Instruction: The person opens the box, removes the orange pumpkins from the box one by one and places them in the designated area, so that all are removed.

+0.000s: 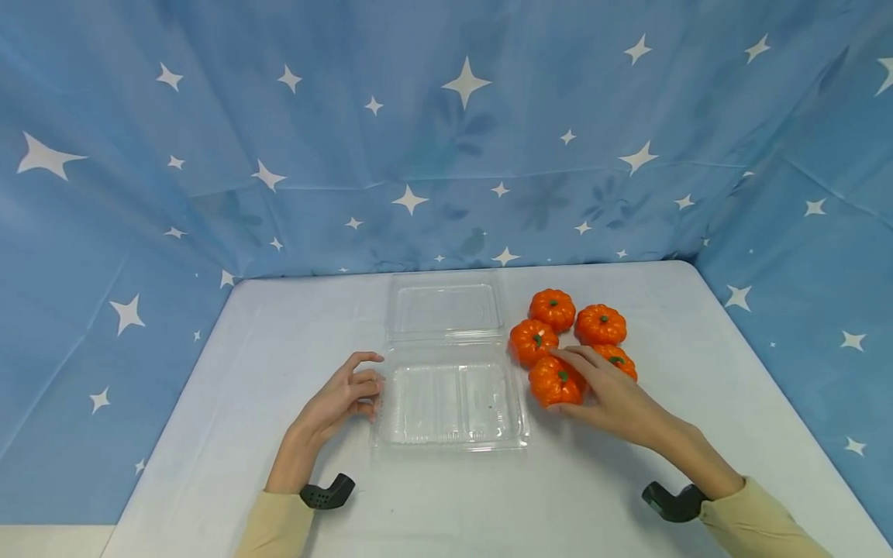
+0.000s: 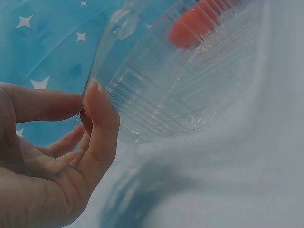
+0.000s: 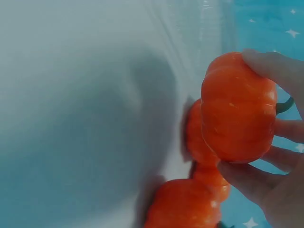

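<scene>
A clear plastic clamshell box [image 1: 425, 407] lies opened out on the table, its lid [image 1: 446, 306] folded back toward the curtain. At the box's left edge, my left hand [image 1: 342, 399] pinches the thin rim between thumb and fingers, as the left wrist view shows. My right hand [image 1: 617, 399] grips a small orange toy pumpkin [image 1: 553, 381] with a green stem, fingers and thumb spread around its sides. This pumpkin [image 3: 237, 109] overlaps others behind it in the right wrist view. The box's base holds nothing.
Several more orange pumpkins sit right of the box: one at the back [image 1: 552, 309], one at back right [image 1: 601, 324], one beside the box [image 1: 532, 342], and one [image 1: 617, 359] partly hidden by my right hand. A blue starred curtain [image 1: 314, 139] hangs behind the white table [image 1: 314, 318].
</scene>
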A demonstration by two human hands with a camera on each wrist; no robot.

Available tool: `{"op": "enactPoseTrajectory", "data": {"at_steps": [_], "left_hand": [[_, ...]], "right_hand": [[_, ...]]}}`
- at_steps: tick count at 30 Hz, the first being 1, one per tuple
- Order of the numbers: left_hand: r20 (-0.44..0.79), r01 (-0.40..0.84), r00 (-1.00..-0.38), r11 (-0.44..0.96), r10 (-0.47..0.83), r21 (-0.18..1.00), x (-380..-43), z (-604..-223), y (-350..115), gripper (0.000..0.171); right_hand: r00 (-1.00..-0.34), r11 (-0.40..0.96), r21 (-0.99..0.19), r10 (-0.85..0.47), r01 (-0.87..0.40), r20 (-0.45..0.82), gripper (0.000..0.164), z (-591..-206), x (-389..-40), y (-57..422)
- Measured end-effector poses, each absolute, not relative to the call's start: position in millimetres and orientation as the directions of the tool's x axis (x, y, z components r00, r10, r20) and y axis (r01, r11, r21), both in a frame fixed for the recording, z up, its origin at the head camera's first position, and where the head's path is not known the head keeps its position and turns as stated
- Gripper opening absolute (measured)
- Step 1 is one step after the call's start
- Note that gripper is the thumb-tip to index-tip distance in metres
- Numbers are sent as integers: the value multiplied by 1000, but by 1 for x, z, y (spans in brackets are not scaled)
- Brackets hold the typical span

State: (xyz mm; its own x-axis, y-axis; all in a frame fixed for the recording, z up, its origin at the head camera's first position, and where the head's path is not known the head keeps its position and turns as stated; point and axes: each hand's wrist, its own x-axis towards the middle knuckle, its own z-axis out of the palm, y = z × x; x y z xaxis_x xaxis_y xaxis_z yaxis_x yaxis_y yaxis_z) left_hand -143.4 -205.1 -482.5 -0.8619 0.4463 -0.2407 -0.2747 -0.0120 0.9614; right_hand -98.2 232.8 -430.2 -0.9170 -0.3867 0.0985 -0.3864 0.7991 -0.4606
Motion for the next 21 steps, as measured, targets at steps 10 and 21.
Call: {"op": "enactPoseTrajectory", "data": {"at_steps": [10,21], "left_hand": [[-229,-260,-864,-8,449,966,-143,-485,-206,56],[-250,-267,-870,20,426,963,-142,-483,-204,59]], "right_hand": [[-898,842,-315,-423,-438,120,79,-447,-104,236],[-883,850,-238,-450,-470,136,81,-454,-103,236]]}}
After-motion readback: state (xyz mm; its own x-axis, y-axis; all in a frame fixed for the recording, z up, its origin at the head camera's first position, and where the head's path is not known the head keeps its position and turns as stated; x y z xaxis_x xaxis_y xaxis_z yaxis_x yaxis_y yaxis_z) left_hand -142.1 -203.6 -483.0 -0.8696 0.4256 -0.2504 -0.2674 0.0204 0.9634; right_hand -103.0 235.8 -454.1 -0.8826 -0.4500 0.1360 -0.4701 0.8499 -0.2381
